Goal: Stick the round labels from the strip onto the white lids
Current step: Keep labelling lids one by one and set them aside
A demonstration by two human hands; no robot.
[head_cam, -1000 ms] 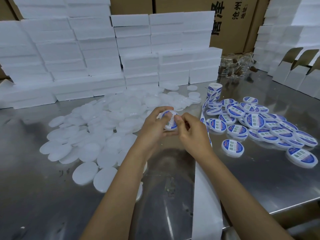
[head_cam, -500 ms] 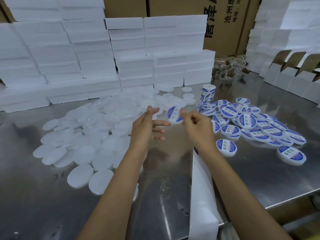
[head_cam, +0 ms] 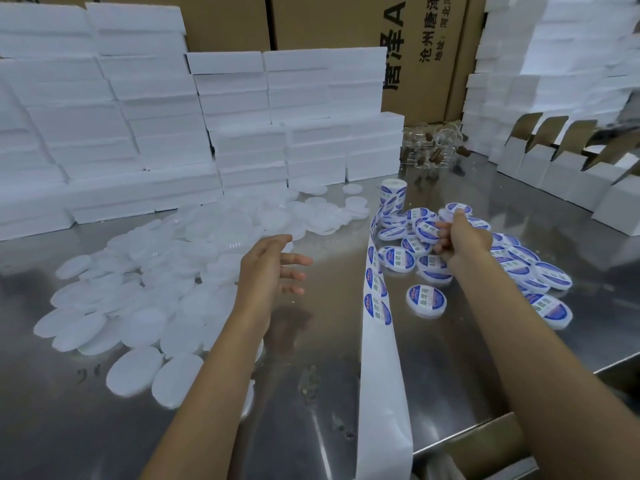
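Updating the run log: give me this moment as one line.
left hand: open, empty | right hand: gripping labelled lid over labelled pile | label strip: on table | unlabelled lids: left

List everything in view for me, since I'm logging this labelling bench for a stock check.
Plain lids: large heap, too many to count, white, left half of table.
Labelled lids: a couple of dozen or so, white with blue-and-white labels, right of the strip.
Label strip: one, white backing with blue round labels, running from the roll to the near edge.
Label roll: one, upright, behind the labelled lids.
Foam boxes: many, white, stacked at the back and far right.
Cartons: brown, behind the stacks.
Folded boxes: several, white, open flaps, right.
Table: one, steel.
Left hand: open, above the table.
Right hand: over the labelled lids, fingers curled; grip unclear.
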